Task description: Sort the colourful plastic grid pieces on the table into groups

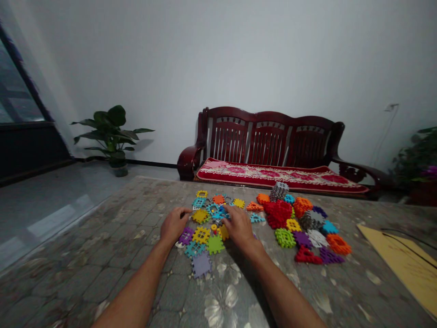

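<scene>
My left hand (174, 225) is at the left edge of a loose spread of plastic interlocking tiles, its fingers slightly bent and apart, with nothing visible in them. Close by lie a purple tile (186, 236) and a dark yellow tile (200, 216). My right hand (239, 226) reaches over the right side of the spread, thumb and fingers apart. Its fingertips are beside a blue tile (221, 211); whether they touch it is unclear. Between the hands are a yellow window tile (201, 235), a lime green tile (215, 244) and a small yellow-and-red piece (214, 228). Nearest me lies a grey-lilac tile (201, 265).
Sorted stacks stand to the right, among them red tiles (278, 213), grey tiles (279, 191) and orange tiles (337, 244). A yellow sheet (403, 269) with a dark cord lies at the table's right. Behind the patterned tablecloth (129, 228) stands a wooden bench (266, 136).
</scene>
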Demonstrator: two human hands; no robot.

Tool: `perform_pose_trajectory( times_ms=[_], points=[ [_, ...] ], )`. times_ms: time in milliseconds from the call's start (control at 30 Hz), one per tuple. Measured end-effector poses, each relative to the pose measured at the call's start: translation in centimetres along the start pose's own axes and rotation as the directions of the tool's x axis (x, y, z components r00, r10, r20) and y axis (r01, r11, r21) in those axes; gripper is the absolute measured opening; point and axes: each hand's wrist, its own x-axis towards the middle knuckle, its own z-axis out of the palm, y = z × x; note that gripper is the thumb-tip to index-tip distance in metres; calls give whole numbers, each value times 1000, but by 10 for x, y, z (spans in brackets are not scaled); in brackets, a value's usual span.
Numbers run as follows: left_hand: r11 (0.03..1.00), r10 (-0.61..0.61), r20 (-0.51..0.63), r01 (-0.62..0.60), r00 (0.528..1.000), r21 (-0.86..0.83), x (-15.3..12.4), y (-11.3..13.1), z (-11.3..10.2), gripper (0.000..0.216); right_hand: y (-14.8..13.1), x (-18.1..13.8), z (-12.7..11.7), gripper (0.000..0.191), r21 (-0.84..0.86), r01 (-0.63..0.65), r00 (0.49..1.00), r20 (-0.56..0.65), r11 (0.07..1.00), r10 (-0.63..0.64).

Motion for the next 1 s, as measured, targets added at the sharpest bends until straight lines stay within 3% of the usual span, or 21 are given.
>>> perform_pose_trajectory(
  times_ms=[200,400,767,1000],
  points=[
    [1000,-5,6,5,1000,3,0,1,-1,26,64,-16,-23,43,-61,-139,983,-126,988,130],
    [1000,-2,10,2,1000,-9,0,1,-1,26,97,-23,-34,44,-125,-132,987,-107,983,119],
    [1000,4,21,-4,1000,-15,1,-1,-1,27,80,-26,-36,49,-347,-163,985,-8,923,171],
    [1000,-26,44,26,999,-2,0,2,-2,28,67,-25,-37,49,-307,-130,991,-18,943,130]
  ],
)
